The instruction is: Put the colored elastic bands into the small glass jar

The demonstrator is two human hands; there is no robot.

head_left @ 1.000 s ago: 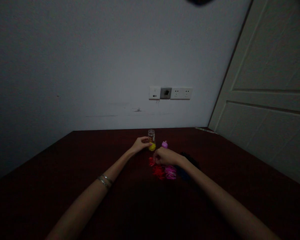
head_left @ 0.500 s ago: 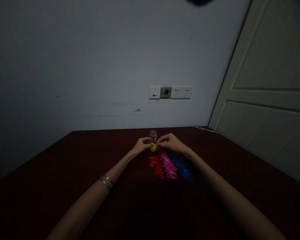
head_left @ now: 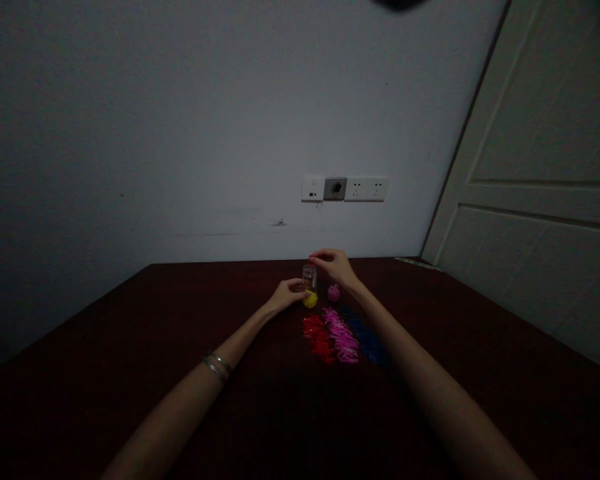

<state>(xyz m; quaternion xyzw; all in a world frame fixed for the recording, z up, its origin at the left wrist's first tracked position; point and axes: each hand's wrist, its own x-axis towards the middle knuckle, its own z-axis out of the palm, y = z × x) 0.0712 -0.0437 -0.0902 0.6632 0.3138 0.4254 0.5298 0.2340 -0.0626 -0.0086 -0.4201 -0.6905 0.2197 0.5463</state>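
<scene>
A small clear glass jar [head_left: 309,280] stands upright on the dark red table, with yellow pieces [head_left: 310,300] in its bottom. My left hand [head_left: 286,294] is closed around the jar's left side, fingers behind and thumb in front. Just above the jar's mouth, my right hand [head_left: 333,263] pinches a small red piece [head_left: 311,261] between thumb and fingertips. In front of the jar lie side-by-side piles of thin short strips: a red pile [head_left: 320,339], a pink pile [head_left: 342,337] and a blue pile [head_left: 369,338], partly behind my right forearm.
A small round pink object [head_left: 333,293] sits right of the jar, under my right wrist. Behind the table [head_left: 220,287] rises a wall with a row of sockets [head_left: 344,189]. A pale panelled door [head_left: 540,220] is at the right.
My right hand has risen from beside the jar's base to above its mouth, bringing the red piece up. The pink round object now shows fully. My left hand stays on the jar.
</scene>
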